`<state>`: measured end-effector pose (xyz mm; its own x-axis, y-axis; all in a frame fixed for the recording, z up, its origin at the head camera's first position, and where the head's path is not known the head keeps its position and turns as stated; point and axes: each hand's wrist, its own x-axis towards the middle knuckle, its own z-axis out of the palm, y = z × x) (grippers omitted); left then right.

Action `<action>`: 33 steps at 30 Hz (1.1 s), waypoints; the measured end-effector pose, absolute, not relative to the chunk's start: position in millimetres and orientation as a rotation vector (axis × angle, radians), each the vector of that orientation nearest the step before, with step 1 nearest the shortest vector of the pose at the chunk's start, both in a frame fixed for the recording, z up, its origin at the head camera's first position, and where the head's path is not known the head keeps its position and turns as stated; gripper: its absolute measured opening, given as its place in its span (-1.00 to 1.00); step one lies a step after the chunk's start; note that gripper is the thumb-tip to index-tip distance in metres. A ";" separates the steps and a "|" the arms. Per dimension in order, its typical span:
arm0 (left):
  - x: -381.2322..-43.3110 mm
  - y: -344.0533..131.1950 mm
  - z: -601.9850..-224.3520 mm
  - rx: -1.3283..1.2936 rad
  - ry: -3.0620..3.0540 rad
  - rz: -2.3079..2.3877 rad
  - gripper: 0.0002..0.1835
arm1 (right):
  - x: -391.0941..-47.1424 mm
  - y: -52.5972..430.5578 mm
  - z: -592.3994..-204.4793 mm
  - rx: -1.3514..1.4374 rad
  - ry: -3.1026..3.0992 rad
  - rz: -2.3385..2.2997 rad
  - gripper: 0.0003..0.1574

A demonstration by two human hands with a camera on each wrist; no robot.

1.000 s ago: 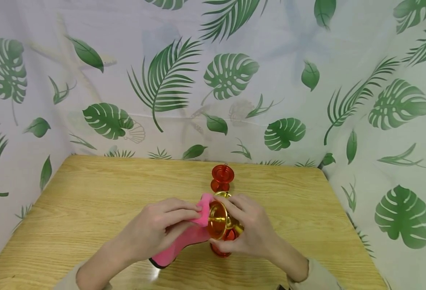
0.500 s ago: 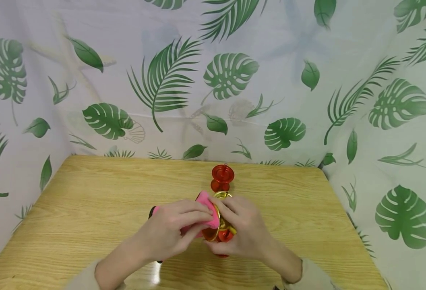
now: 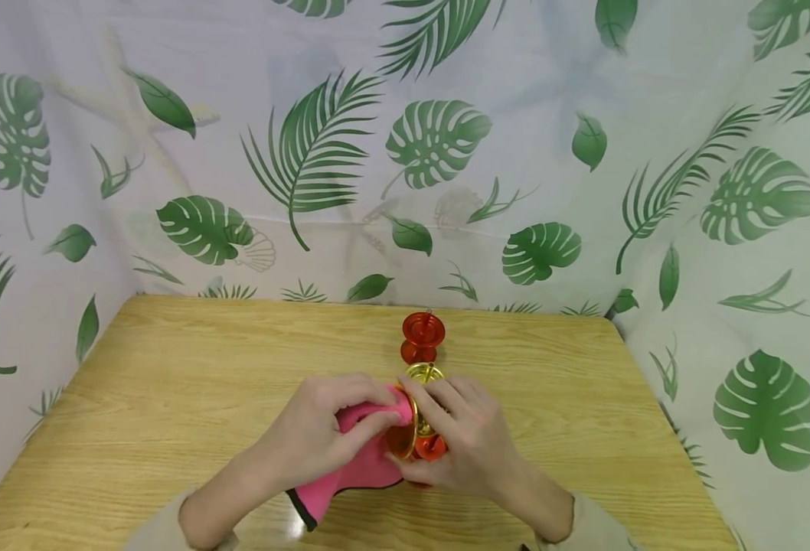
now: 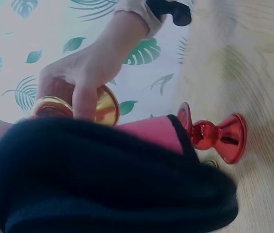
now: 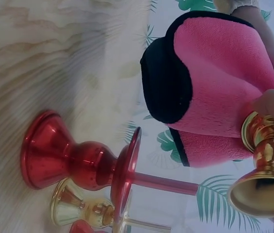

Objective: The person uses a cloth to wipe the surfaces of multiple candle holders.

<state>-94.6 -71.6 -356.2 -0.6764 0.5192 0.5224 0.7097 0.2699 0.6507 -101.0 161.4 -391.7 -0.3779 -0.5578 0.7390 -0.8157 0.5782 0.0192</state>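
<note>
My left hand (image 3: 329, 417) pinches a pink cloth (image 3: 360, 467) with black edging and presses a fold of it against the dish of a gold candlestick (image 3: 400, 441). That candlestick lies tipped on its side in my right hand (image 3: 470, 440), its dish facing left. In the right wrist view its hollow gold base (image 5: 260, 194) shows below the fingers. The cloth hangs loose under my left hand, with its dark underside (image 4: 103, 179) filling much of the left wrist view. My right fingers hide part of the candlestick's stem.
Just below the held piece stands a red candlestick (image 5: 90, 165) with an upright spike. Behind it are a gold candlestick (image 3: 424, 373) and another red candlestick (image 3: 423, 333), in a row on the wooden table (image 3: 205, 360). A leaf-patterned curtain (image 3: 343, 153) surrounds the table.
The dish of the held candlestick has shifted slightly left. My left hand has moved the cloth around on the dish, and its loose end has swung down toward the table's front.
</note>
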 end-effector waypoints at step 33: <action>-93.3 -100.9 -365.4 -1.054 -1.949 -1.285 -0.84 | -94.4 166.4 -395.1 0.967 -2.317 1.328 -0.03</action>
<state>-93.3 -100.9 -365.4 -0.5258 0.2998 0.7961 0.8498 0.2271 0.4757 -94.4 166.4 -395.1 -0.7284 -0.4039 0.5534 -0.6817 0.3461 -0.6446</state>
